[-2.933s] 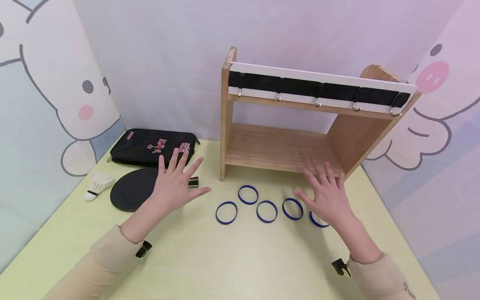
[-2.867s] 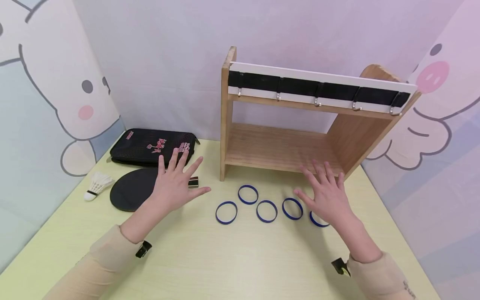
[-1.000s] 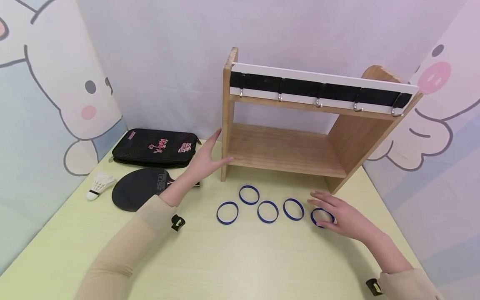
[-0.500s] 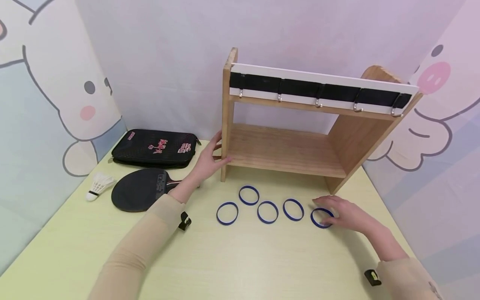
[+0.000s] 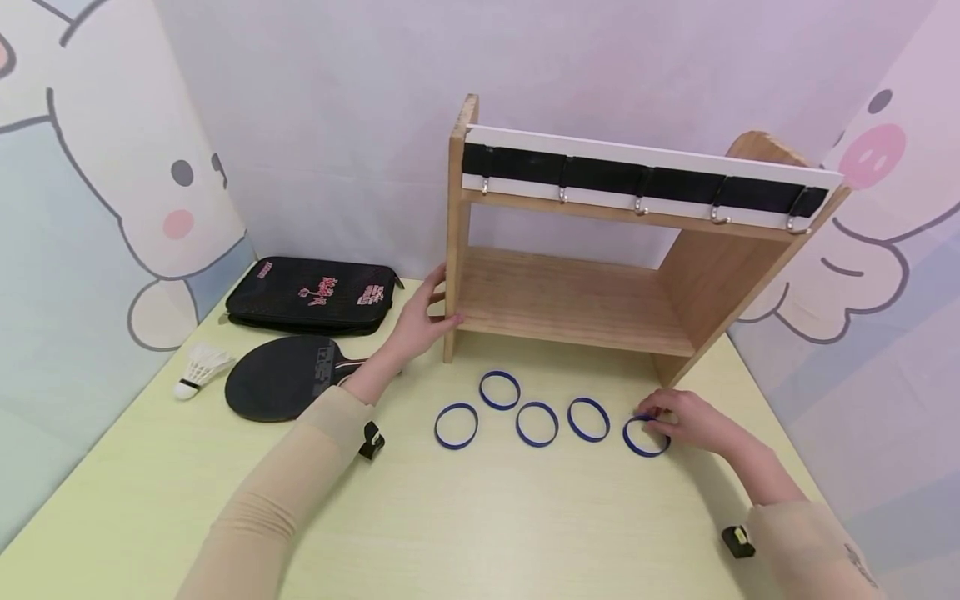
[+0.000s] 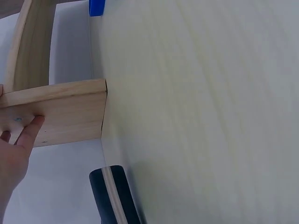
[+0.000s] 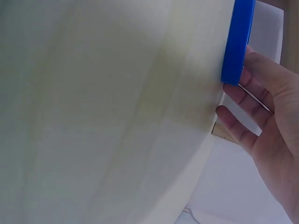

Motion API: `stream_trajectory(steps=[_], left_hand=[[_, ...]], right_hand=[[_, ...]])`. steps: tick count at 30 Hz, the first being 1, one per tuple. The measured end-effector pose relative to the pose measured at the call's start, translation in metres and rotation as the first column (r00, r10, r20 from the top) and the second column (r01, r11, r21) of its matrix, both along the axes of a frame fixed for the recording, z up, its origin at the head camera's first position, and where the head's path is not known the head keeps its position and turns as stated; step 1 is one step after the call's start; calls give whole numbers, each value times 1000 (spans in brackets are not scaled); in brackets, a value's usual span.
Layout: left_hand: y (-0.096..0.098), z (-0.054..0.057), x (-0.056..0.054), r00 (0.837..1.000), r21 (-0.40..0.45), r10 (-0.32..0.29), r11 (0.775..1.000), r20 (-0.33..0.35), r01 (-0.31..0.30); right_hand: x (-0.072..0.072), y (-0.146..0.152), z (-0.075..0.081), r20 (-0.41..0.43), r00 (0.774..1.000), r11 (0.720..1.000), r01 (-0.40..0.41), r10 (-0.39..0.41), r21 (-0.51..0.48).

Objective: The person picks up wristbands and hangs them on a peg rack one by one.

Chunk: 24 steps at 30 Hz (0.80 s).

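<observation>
While the left hand grips the left side panel of the wooden rack, we record the right hand pinching the rightmost blue ring between thumb and fingers. We place that ring just in front of the rack's right end; whether it fully touches the worktop, we cannot tell. Four more blue rings lie in front of the rack. Left of the rack: black case, paddle, shuttlecock.
</observation>
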<state>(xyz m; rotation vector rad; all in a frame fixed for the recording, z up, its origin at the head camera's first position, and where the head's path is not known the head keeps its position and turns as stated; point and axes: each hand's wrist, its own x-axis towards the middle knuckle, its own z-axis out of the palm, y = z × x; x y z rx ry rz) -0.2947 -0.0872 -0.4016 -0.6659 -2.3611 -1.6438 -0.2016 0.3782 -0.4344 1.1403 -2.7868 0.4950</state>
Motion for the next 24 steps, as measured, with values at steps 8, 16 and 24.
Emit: stream_trajectory(steps=[8,16,24], left_hand=[[0,1,0,1000,-1,7,1000,11,-7],[0,-1,-1,1000,-25,19,1000,20,-19],[1,-3,-1,999,-50,39,998,1,-39]], right_hand=[[-2,-1,1,17,1000,1000,6,-7,29],[2,-2,5,91,994,998,56,-57,16],[11,-10,23,89,992,996,87,-84,-32]])
